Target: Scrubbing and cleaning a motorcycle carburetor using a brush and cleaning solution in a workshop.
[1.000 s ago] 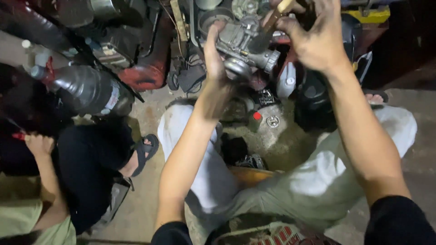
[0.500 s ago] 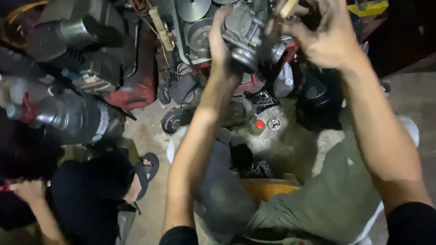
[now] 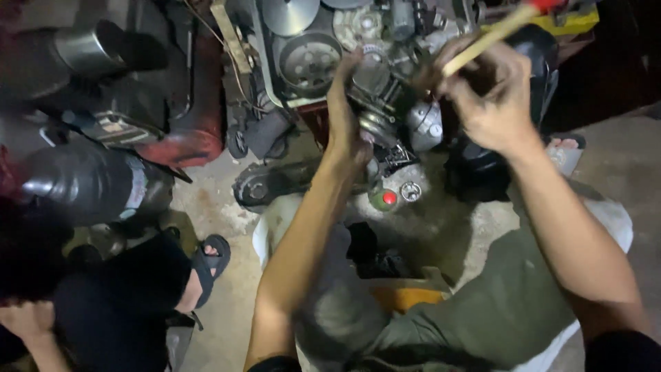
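Your left hand (image 3: 346, 117) lies flat, fingers pressed together, against the grey engine part (image 3: 385, 103) at far centre — your right hand (image 3: 490, 100), just right of it, grips a wooden-handled tool (image 3: 490, 33).

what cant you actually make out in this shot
- Head view: the head of the wooden-handled tool in the right hand is cut off by the top edge.
- The engine part is mostly hidden behind the left hand and blurred, so its fasteners are unreadable.
- The small round parts on the floor are too small to identify.
- The second person at lower left is dark and cut off by the frame.
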